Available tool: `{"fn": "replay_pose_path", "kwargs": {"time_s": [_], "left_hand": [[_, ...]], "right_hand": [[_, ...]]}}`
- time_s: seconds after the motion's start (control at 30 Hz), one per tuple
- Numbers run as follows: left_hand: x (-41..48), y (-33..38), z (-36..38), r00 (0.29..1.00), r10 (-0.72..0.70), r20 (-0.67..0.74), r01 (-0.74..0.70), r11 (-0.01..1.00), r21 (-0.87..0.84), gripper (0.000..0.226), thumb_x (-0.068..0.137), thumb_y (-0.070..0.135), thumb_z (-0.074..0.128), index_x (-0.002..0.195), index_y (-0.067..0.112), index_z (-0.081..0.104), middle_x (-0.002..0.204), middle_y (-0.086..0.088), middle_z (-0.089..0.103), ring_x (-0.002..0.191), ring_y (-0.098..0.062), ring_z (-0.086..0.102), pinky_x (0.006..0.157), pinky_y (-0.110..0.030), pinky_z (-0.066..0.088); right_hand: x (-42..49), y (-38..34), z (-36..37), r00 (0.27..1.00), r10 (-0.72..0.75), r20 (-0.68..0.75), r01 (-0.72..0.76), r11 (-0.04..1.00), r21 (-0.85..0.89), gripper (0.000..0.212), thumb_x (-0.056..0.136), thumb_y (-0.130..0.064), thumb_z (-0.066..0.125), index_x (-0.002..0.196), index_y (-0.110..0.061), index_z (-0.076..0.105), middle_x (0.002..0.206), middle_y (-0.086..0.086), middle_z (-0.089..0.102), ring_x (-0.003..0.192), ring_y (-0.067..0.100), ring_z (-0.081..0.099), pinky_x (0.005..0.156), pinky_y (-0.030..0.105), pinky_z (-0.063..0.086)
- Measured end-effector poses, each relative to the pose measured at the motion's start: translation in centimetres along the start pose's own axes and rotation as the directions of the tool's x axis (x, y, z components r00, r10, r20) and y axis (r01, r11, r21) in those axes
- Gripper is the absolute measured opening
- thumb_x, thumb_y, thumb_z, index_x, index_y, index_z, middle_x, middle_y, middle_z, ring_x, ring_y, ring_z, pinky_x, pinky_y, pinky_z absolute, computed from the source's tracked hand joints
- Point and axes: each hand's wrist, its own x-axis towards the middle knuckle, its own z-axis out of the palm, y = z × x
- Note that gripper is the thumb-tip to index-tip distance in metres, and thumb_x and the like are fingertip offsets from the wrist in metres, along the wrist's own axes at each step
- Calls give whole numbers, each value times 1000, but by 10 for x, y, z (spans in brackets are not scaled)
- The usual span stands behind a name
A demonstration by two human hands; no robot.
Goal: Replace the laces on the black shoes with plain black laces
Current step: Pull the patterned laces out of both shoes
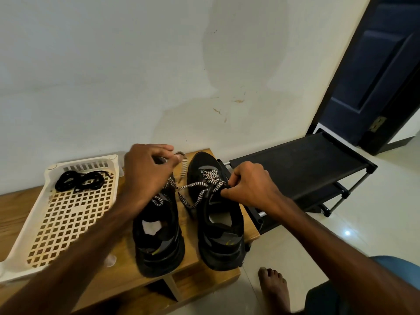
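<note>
2 black shoes (159, 235) side by side on desk (200, 276), heels nearest. Right hand (252, 185): grip narrow, pinching striped lace (195, 185) at right shoe's eyelets. Left hand (147, 169): grip curled, pinching a striped lace end over left shoe's toe. Plain black laces (79, 180): 2 coils, far end of 1 white tray (22, 235).

Wall (113, 64): off-white plaster, damp-looking patches, brownish scuff marks (238, 101) right of centre. Floor (372, 212): glossy pale tile, small light glare (347, 233) on it. Top right: dark blue panelled door (375, 76), black frame, brass hinge (378, 123). Low black shoe rack (295, 164) against the wall, fabric shelves on metal tubes, just beside the wood-grain counter (13, 201). The counter has an open cubby underneath.
</note>
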Motion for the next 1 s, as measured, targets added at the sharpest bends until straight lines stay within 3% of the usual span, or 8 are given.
{"fn": "replay_pose_path", "kwargs": {"time_s": [0.17, 0.27, 0.33, 0.43, 0.53, 0.67, 0.9, 1.0], "left_hand": [[-4, -4, 1, 971, -102, 215, 61, 980, 191, 35, 79, 19, 85, 112, 12, 78, 120, -7, 73, 105, -20, 70, 95, -29, 50], [-27, 10, 20, 961, 1, 278, -106, 926, 363, 62, 81, 16, 75, 140, 9, 59, 144, -8, 57, 133, -25, 48, 112, -37, 38], [-37, 19, 26, 953, 133, 273, -238, 886, 398, 66, 78, 8, 68, 143, 12, 55, 150, -5, 48, 142, -25, 34, 117, -42, 33], [-50, 25, 29, 931, 296, 212, -352, 880, 317, 52, 71, 1, 64, 122, 12, 68, 133, -3, 60, 129, -23, 45, 107, -43, 42], [-62, 30, 33, 933, 319, 164, -357, 877, 323, 23, 78, 15, 51, 93, 15, 69, 101, -1, 67, 104, -21, 57, 89, -39, 43], [-64, 25, 36, 934, 281, 221, -355, 806, 474, 35, 88, 33, 30, 70, 17, 56, 72, 3, 51, 83, -21, 55, 81, -41, 40], [-63, 21, 47, 936, 171, 306, -290, 869, 401, 21, 90, 43, 62, 99, 24, 61, 90, 7, 62, 83, -16, 63, 76, -37, 55], [-60, 16, 47, 957, 112, 268, -206, 913, 352, 18, 88, 40, 69, 96, 24, 65, 84, 10, 65, 79, -11, 65, 77, -37, 58]], "right_hand": [[-2, -2, 3, 1000, -22, -12, 22, 1000, -9, 14, 81, -28, 84, 83, -19, 73, 85, -4, 73, 80, 10, 71, 76, 36, 64], [-3, -5, 3, 997, -72, -38, 70, 996, -63, 18, 83, -30, 83, 95, -22, 73, 90, -6, 71, 81, 8, 69, 79, 36, 63], [-4, -8, 5, 986, -161, -42, 155, 980, -122, 28, 84, -28, 82, 109, -23, 70, 101, -6, 69, 89, 10, 68, 82, 37, 62], [-4, -14, 11, 945, -328, -24, 313, 919, -240, 38, 86, -20, 78, 120, -24, 64, 116, -1, 61, 99, 17, 62, 79, 34, 56], [-3, -17, 16, 909, -416, -38, 386, 870, -307, 33, 88, -16, 74, 119, -24, 65, 111, 0, 57, 94, 17, 56, 72, 29, 43], [0, -17, 12, 906, -422, -38, 390, 866, -313, 17, 91, -18, 73, 108, -17, 72, 109, 3, 65, 94, 19, 62, 75, 27, 47], [0, -12, 0, 926, -376, 26, 375, 917, -134, 17, 94, -19, 73, 110, -19, 78, 104, 1, 75, 90, 12, 70, 84, 31, 61], [2, -8, 1, 946, -326, -5, 325, 945, -45, 14, 93, -19, 74, 106, -17, 78, 104, -1, 74, 91, 9, 69, 82, 30, 62]]}}
